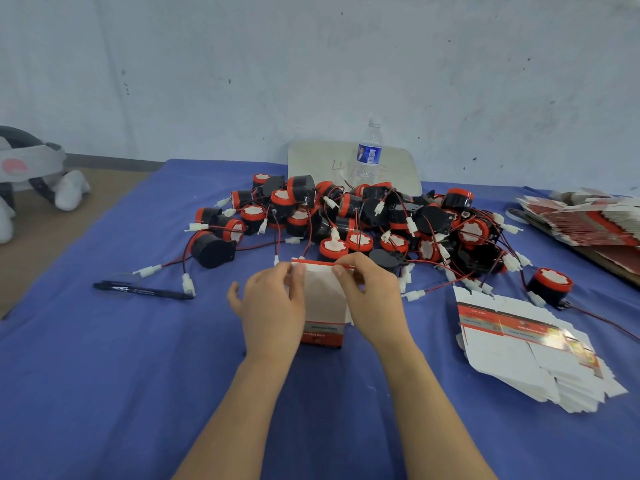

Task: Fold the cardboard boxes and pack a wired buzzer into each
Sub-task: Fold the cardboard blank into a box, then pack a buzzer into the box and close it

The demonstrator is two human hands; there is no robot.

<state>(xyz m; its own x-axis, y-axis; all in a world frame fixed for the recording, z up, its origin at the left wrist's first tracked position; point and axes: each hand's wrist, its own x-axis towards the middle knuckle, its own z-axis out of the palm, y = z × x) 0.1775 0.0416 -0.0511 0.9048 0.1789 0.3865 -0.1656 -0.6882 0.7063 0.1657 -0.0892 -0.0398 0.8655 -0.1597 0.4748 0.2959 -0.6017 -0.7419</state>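
One upright box [323, 304] between the two hands [273, 306] [372, 301]

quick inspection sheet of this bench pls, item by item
surface: blue cloth over the table.
job's things: box upright between the hands; buzzers piled behind it; flat boxes stacked at right.
clutter: pen at left; bottle and board at back.
hands: left hand and right hand both pinch the box's top flap.
cables: red-black leads with white plugs tangle through the pile.
surroundings: pale wall; grey-white object at left edge.
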